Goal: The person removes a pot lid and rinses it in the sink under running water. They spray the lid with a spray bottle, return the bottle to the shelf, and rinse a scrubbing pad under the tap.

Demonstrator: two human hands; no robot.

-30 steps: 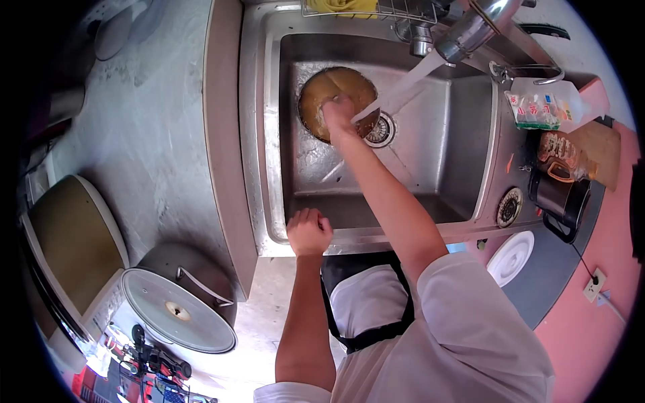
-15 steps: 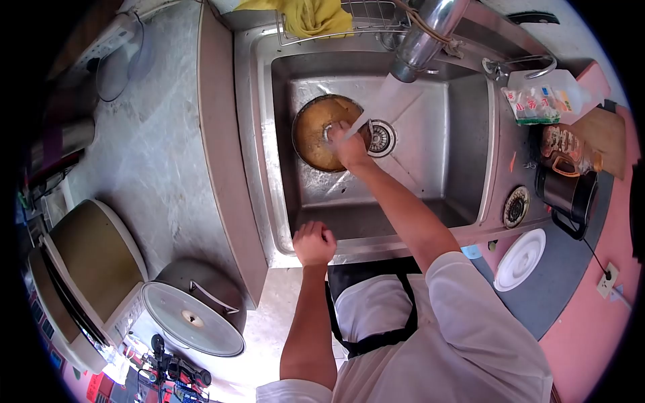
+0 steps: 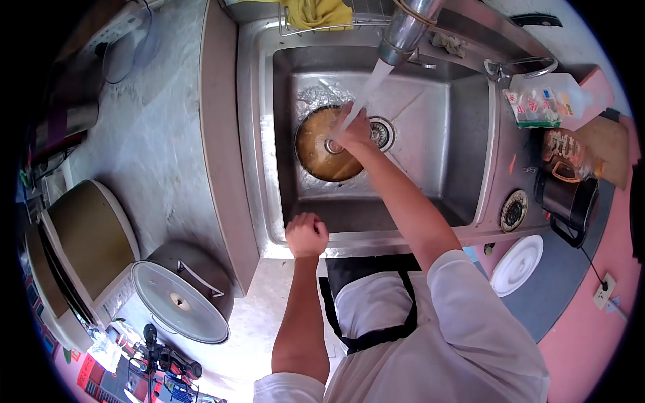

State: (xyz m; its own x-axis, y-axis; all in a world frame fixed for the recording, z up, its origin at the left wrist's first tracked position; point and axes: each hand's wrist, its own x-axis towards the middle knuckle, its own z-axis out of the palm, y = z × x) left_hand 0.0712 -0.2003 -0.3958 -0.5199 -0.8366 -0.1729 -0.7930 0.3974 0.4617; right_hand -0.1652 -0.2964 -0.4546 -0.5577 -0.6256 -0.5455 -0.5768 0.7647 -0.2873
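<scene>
A round brownish lid-like object [image 3: 316, 146] with a small round knob [image 3: 332, 146] lies in the left part of the steel sink [image 3: 416, 181]. My right hand [image 3: 354, 129] is over its right side, close to the knob, under the running water [image 3: 374, 82]. The stream partly covers the fingers, so their grip is unclear. At the sink's front rim rests my left hand [image 3: 307, 234], its fingers curled in and nothing visible in them. The drain [image 3: 381, 134] lies just right of my right hand.
Above the sink hangs a metal spout [image 3: 400, 43]. A yellow cloth [image 3: 316, 13] lies on a wire rack behind. At the left front stands a large lidded pot [image 3: 181, 299]. A plastic bag [image 3: 534, 106] and a dark appliance [image 3: 568, 201] are on the right.
The spout's stream has shifted left in view. The brown round object sits slightly lower, and my right hand has shifted from over the knob to its upper right. My left hand stays curled.
</scene>
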